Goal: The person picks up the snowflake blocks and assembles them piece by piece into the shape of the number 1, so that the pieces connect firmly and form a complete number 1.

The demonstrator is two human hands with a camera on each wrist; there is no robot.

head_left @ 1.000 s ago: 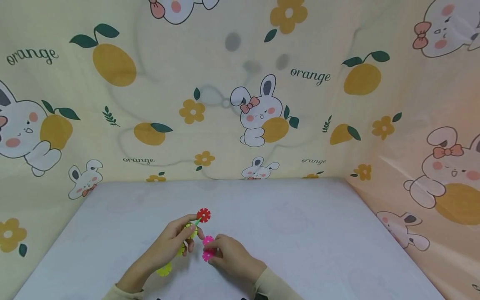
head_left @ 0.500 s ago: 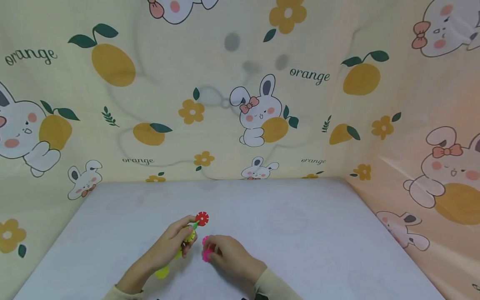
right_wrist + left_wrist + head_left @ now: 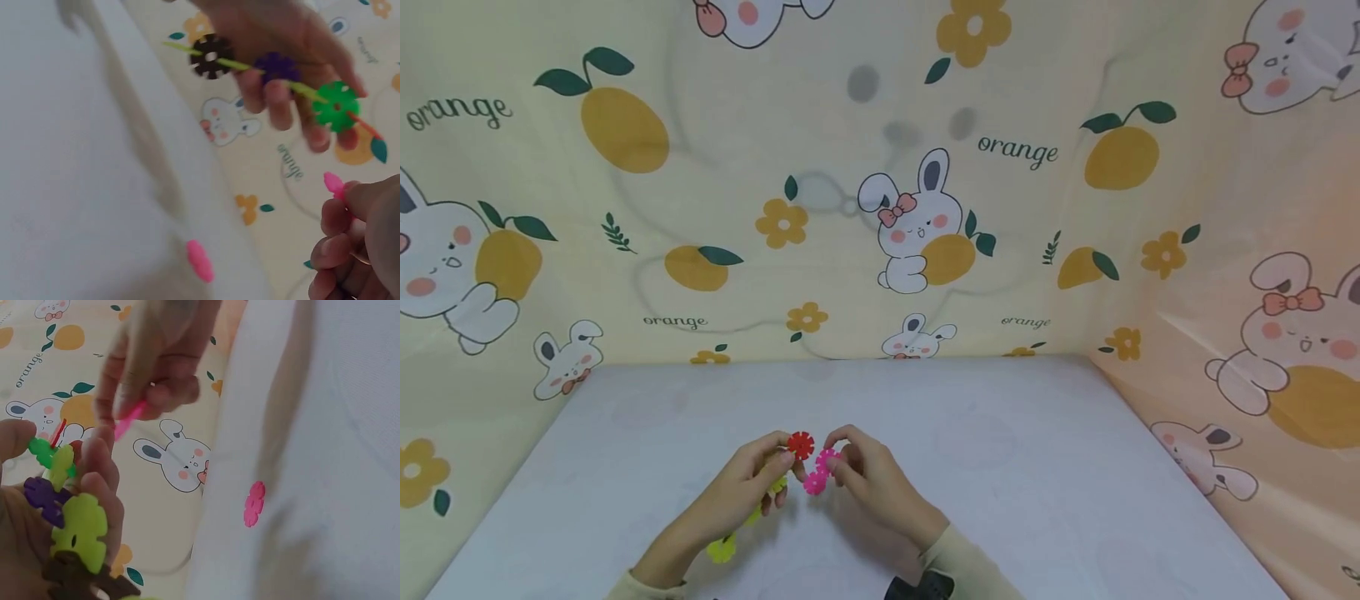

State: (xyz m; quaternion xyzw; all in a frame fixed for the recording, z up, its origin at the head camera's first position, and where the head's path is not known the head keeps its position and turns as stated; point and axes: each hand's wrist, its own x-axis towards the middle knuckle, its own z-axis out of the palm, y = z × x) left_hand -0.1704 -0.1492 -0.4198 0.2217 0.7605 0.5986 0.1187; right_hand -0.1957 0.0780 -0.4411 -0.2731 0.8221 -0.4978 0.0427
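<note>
A left hand (image 3: 747, 480) has its grip clamped on a disc chain (image 3: 81, 526) ending in a red disc (image 3: 805, 451); the right hand (image 3: 880, 487) pinches a pink disc (image 3: 334, 182) near it. Linking looks well along, with that piece and a second pink disc (image 3: 254, 504) (lying on the counter (image 3: 1037, 467)) apparently unjoined; fingers hide some joints, and the left wrist view crops the chain's end.

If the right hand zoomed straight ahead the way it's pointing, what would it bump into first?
Probably the red disc at the end of the chain held by the left hand, or that hand itself; depth is hard to judge.
</note>
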